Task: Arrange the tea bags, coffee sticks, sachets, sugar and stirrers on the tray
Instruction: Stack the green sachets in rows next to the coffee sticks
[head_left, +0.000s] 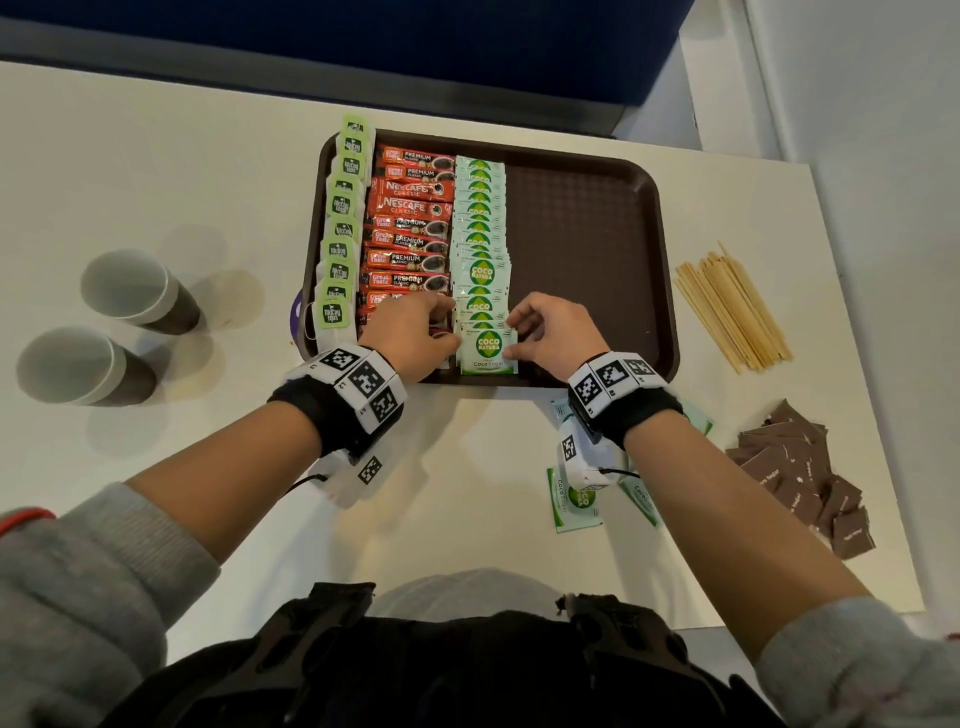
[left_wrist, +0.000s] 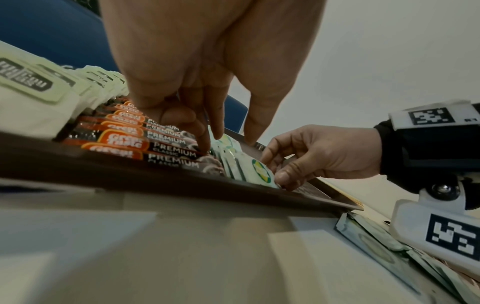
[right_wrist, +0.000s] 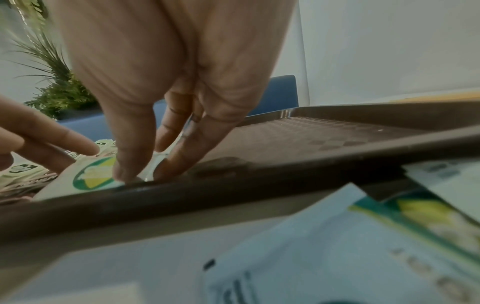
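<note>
A brown tray (head_left: 587, 218) sits on the white worktop (head_left: 156, 171). Along its left side runs a column of green tea bags (head_left: 343, 228), then a column of red coffee sticks (head_left: 410, 223), then a column of pale green sugar sachets (head_left: 479, 228); the right half of the tray is bare.

Both hands are at the near end of the sachet column. The right hand (head_left: 556, 330) pinches the right edge of the nearest sachet (head_left: 488, 345) between thumb and fingers (right_wrist: 179, 162), which touch the tray floor. The left hand (head_left: 415, 332) has its fingers curled down at the sachet's left edge, beside the coffee sticks; whether they grasp it cannot be told.

More sachets (head_left: 574, 501) lie on the worktop near the right wrist. Wooden stirrers (head_left: 732, 309) lie right of the tray, brown sugar packets (head_left: 805, 467) nearer. Two paper cups (head_left: 114, 322) stand at the left.
</note>
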